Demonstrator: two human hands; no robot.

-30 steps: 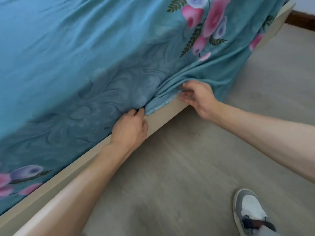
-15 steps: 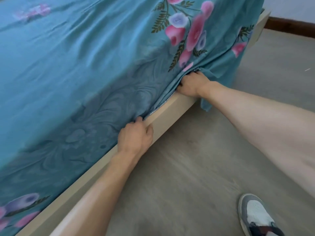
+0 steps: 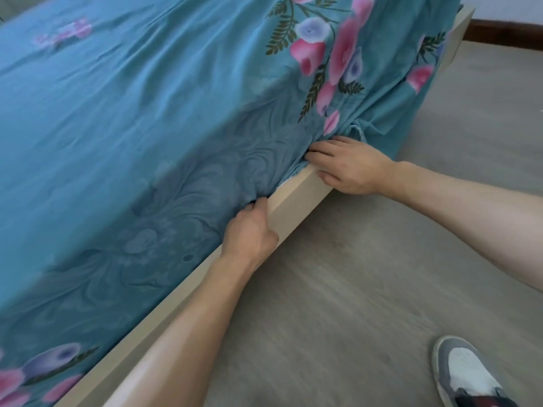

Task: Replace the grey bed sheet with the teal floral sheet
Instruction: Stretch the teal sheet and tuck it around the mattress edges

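Note:
The teal floral sheet [image 3: 141, 118] covers the mattress and hangs down its side to the pale wooden bed frame [image 3: 296, 198]. My left hand [image 3: 249, 230] is curled at the frame's top edge, its fingertips pushed into the sheet's hem between mattress and frame. My right hand [image 3: 349, 165] lies farther along the rail, fingers spread flat against the bunched sheet edge, thumb over the rail's outer face. A loose flap of sheet [image 3: 390, 124] still hangs over the frame beyond the right hand. No grey sheet is visible.
Grey wood-look floor [image 3: 367, 289] runs along the bed side. My shoe [image 3: 467, 374] stands at the lower right. A dark skirting board [image 3: 505, 30] lines the wall at the top right.
My right hand has flattened out on the rail and sheet edge. More hem between my hands now sits inside the frame. The left hand has barely moved.

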